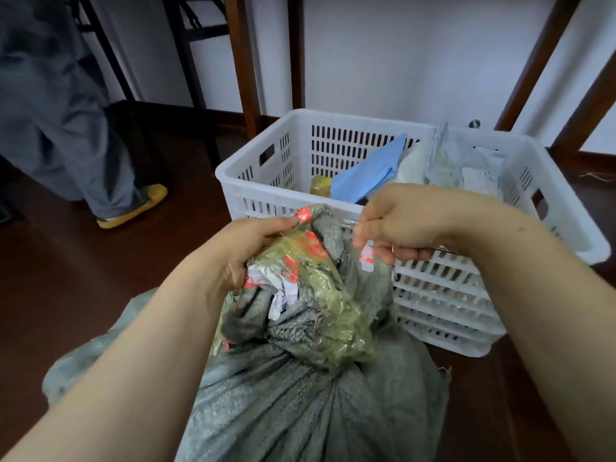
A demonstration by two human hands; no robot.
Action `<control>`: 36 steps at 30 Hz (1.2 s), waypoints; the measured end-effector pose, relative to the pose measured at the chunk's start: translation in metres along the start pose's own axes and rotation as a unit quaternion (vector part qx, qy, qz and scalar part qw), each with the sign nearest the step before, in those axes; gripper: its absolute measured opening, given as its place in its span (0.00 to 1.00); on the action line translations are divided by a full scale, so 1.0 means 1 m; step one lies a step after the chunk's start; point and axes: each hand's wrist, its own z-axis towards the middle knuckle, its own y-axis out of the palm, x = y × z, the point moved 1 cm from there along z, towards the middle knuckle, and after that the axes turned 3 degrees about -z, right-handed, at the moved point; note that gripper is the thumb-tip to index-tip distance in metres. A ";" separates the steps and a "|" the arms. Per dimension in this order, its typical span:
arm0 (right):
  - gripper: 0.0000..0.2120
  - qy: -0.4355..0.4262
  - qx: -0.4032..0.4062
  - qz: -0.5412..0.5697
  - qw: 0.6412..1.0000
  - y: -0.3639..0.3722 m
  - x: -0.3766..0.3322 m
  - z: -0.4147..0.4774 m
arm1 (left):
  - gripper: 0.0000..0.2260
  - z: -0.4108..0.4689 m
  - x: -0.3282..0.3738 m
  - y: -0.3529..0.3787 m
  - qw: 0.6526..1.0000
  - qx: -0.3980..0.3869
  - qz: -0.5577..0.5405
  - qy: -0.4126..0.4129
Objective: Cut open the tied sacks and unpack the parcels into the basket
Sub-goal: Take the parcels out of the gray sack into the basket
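A grey woven sack (300, 395) stands in front of me, its neck (310, 288) bunched and wrapped in yellowish tape with red print. My left hand (253, 248) grips the top of the bunched neck from the left. My right hand (410, 221) is curled around a thin metal tool (350, 222) whose tip touches the sack's top edge; most of the tool is hidden in the fist. Just behind the sack sits the white slotted basket (266, 181), holding a blue parcel (370, 171), white and clear plastic parcels (460, 161) and a small brownish one (320, 185).
Another person's legs in grey trousers and a yellow shoe (140, 205) stand at the left on the dark wooden floor. Dark furniture legs (246, 61) rise behind the basket against a white wall. A second grey sack (83, 361) shows under my left forearm.
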 end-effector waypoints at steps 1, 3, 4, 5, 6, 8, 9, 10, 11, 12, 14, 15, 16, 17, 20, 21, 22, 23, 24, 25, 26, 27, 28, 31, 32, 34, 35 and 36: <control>0.09 -0.004 0.008 -0.010 1.000 0.001 -0.002 0.001 | 0.11 0.000 0.000 0.001 1.000 0.007 -0.013 0.003; 0.10 -0.015 0.023 -0.028 0.999 0.001 -0.007 0.000 | 0.12 0.000 0.002 0.006 1.000 0.018 -0.015 0.016; 0.10 -0.020 0.031 -0.035 0.999 0.000 -0.009 0.000 | 0.12 -0.001 0.003 0.009 0.999 0.028 -0.008 0.026; 0.10 -0.023 0.039 -0.043 0.998 0.000 -0.011 0.000 | 0.10 0.000 0.004 0.010 0.999 0.038 0.000 0.036; 0.11 -0.023 0.045 -0.050 0.997 0.000 -0.013 -0.001 | 0.08 -0.001 0.005 0.012 0.998 0.042 0.005 0.043; 0.12 -0.020 0.054 -0.075 0.996 0.001 -0.016 -0.002 | 0.04 0.000 0.005 0.015 0.998 0.038 0.018 0.053; 0.12 -0.020 0.055 -0.090 0.994 0.002 -0.017 -0.002 | 0.03 0.000 0.005 0.017 0.997 0.039 0.026 0.061; 0.13 -0.022 0.055 -0.106 0.993 0.003 -0.018 -0.002 | 0.03 0.000 0.005 0.017 0.996 0.045 0.035 0.071; 0.14 -0.025 0.056 -0.120 0.991 0.004 -0.018 -0.002 | 0.04 0.000 0.006 0.018 0.994 0.055 0.045 0.084; 0.15 -0.027 0.059 -0.132 0.989 0.005 -0.019 -0.002 | 0.05 0.000 0.008 0.018 0.991 0.067 0.058 0.096; 0.14 -0.028 0.066 -0.152 0.986 0.006 -0.021 -0.002 | 0.06 -0.001 0.012 0.019 0.987 0.086 0.076 0.116; 0.13 -0.027 0.069 -0.159 0.984 0.006 -0.022 -0.001 | 0.06 -0.001 0.014 0.019 0.985 0.091 0.081 0.124; 0.13 -0.027 0.073 -0.164 0.983 0.006 -0.023 -0.001 | 0.06 -0.001 0.016 0.018 0.983 0.094 0.084 0.131; 0.12 -0.029 0.077 -0.167 0.983 0.007 -0.024 0.000 | 0.06 -0.001 0.018 0.018 0.982 0.097 0.088 0.137; 0.14 -0.036 0.086 -0.174 0.980 0.006 -0.025 -0.001 | 0.06 -0.002 0.019 0.017 0.979 0.102 0.099 0.145; 0.14 -0.036 0.091 -0.180 0.979 0.006 -0.026 -0.002 | 0.06 -0.003 0.019 0.017 0.979 0.102 0.103 0.146; 0.13 -0.036 0.098 -0.183 0.978 0.006 -0.026 -0.002 | 0.06 -0.004 0.019 0.017 0.978 0.104 0.106 0.147; 0.12 -0.036 0.106 -0.184 0.977 0.005 -0.027 -0.002 | 0.05 -0.004 0.019 0.017 0.977 0.105 0.108 0.148; 0.11 -0.037 0.112 -0.183 0.976 0.005 -0.027 -0.002 | 0.05 -0.004 0.020 0.018 0.977 0.105 0.110 0.150; 0.11 -0.036 0.115 -0.183 0.976 0.006 -0.028 -0.002 | 0.05 -0.004 0.021 0.019 0.977 0.104 0.111 0.152; 0.10 -0.036 0.115 -0.183 0.976 0.007 -0.029 -0.001 | 0.05 -0.005 0.021 0.020 0.976 0.103 0.113 0.153; 0.09 -0.036 0.115 -0.185 0.975 0.008 -0.030 0.000 | 0.06 -0.004 0.021 0.020 0.976 0.103 0.116 0.154; 0.08 -0.035 0.115 -0.190 0.974 0.010 -0.031 0.000 | 0.08 -0.004 0.022 0.021 0.975 0.102 0.120 0.155; 0.05 -0.034 0.118 -0.207 0.971 0.015 -0.033 0.003 | 0.09 -0.004 0.021 0.022 0.973 0.092 0.130 0.167; 0.05 -0.032 0.119 -0.213 0.969 0.016 -0.034 0.003 | 0.09 -0.004 0.021 0.022 0.971 0.090 0.138 0.171; 0.11 -0.024 0.122 -0.230 0.965 0.019 -0.036 0.003 | 0.06 -0.004 0.021 0.022 0.965 0.091 0.161 0.187; 0.14 -0.021 0.128 -0.241 0.962 0.021 -0.037 0.004 | 0.04 -0.004 0.022 0.024 0.960 0.090 0.174 0.197; 0.15 -0.021 0.137 -0.253 0.957 0.024 -0.039 0.005 | 0.04 -0.005 0.022 0.025 0.955 0.090 0.191 0.209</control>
